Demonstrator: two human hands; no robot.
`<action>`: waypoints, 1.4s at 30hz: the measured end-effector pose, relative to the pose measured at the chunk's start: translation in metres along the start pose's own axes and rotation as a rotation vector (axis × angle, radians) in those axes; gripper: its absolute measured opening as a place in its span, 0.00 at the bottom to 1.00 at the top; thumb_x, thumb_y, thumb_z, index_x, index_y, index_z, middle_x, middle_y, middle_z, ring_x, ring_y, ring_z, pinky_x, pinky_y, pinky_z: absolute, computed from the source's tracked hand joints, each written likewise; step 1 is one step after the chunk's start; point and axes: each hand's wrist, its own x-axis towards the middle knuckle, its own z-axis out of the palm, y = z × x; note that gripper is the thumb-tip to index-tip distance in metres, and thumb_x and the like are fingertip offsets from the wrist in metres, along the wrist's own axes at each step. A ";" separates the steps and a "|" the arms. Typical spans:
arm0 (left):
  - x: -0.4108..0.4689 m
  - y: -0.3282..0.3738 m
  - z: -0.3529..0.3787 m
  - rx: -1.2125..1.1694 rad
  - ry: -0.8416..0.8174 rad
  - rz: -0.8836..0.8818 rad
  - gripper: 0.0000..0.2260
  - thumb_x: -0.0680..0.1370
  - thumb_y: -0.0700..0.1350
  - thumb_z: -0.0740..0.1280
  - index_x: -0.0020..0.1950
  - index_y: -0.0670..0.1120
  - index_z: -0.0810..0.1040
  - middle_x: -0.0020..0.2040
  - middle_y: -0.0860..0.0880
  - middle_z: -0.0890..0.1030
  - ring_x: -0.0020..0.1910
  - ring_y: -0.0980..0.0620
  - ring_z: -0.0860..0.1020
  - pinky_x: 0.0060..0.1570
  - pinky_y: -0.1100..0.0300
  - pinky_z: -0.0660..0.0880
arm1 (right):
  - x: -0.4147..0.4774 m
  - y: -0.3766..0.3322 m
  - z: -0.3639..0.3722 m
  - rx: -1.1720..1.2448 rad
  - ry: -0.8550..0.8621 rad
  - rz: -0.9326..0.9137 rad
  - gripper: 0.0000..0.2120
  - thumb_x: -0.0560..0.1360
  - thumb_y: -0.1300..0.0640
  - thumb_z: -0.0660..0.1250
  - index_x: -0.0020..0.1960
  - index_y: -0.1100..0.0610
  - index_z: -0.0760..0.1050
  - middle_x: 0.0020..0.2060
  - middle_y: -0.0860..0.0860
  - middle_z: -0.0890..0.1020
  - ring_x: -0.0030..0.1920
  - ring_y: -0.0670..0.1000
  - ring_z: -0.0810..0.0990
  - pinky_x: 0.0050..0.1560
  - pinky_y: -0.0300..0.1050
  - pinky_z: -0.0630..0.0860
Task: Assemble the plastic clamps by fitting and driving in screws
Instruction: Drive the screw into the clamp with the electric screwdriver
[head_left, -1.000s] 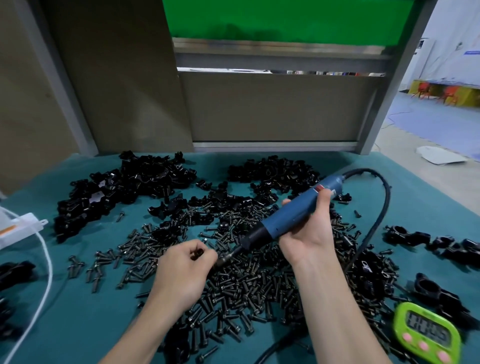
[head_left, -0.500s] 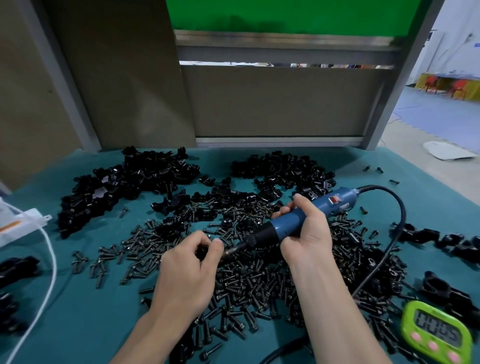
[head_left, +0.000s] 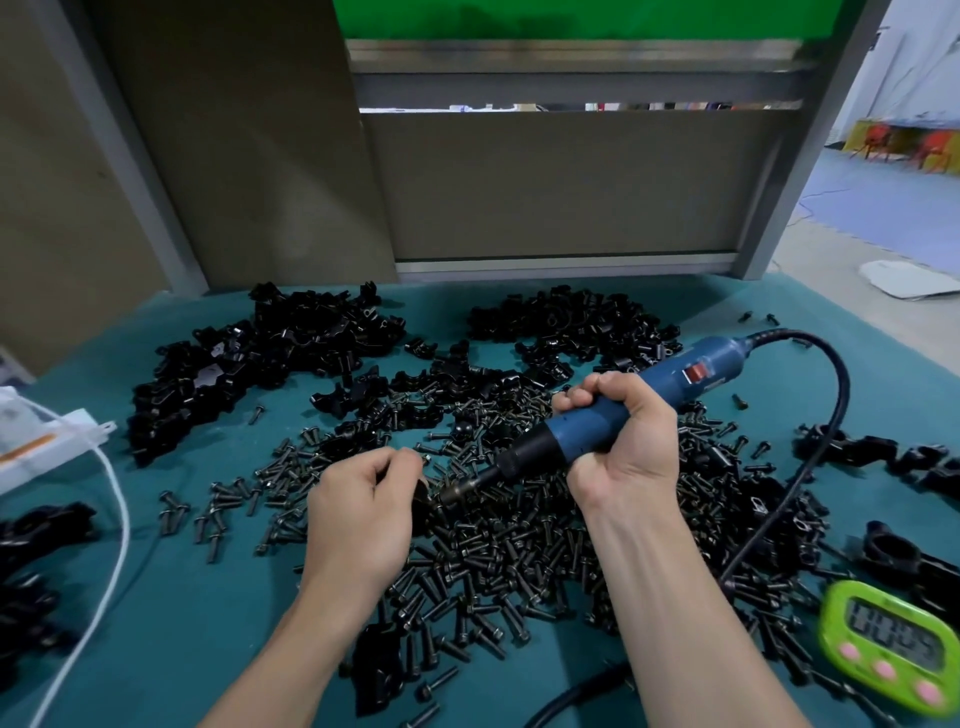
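1. Our left hand (head_left: 363, 514) pinches a small black clamp piece (head_left: 422, 492) between thumb and curled fingers. The fingers mostly hide it. We hold it clear of the heap so the bit can reach it.
2. Our right hand (head_left: 623, 452) is wrapped tight around the blue screwdriver (head_left: 670, 384). It slants down-left with its tip at the clamp piece, probably to drive a screw.
3. Loose screws (head_left: 493, 561) lie heaped beneath both hands, within easy reach.
4. The clamp piles (head_left: 291, 343) wait farther back on the desk (head_left: 171, 623).
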 end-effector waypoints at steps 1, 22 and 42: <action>0.001 0.000 0.000 -0.010 -0.006 -0.010 0.22 0.79 0.47 0.66 0.28 0.46 0.62 0.23 0.53 0.63 0.24 0.55 0.60 0.27 0.61 0.61 | -0.001 0.000 0.001 0.001 -0.012 -0.005 0.11 0.72 0.72 0.60 0.37 0.58 0.68 0.30 0.53 0.74 0.27 0.50 0.71 0.32 0.43 0.74; 0.003 0.000 0.000 -0.163 -0.075 -0.119 0.24 0.71 0.57 0.65 0.35 0.35 0.70 0.30 0.45 0.67 0.30 0.48 0.65 0.34 0.51 0.65 | -0.008 -0.005 0.000 0.009 -0.081 -0.028 0.11 0.72 0.72 0.60 0.40 0.57 0.68 0.31 0.52 0.74 0.28 0.49 0.72 0.35 0.43 0.75; 0.000 0.011 -0.011 0.723 0.108 0.127 0.05 0.74 0.61 0.72 0.47 0.64 0.81 0.30 0.65 0.71 0.36 0.56 0.72 0.39 0.59 0.66 | 0.000 -0.014 -0.011 0.073 0.027 -0.057 0.09 0.72 0.71 0.62 0.39 0.58 0.69 0.31 0.52 0.75 0.29 0.50 0.73 0.36 0.43 0.76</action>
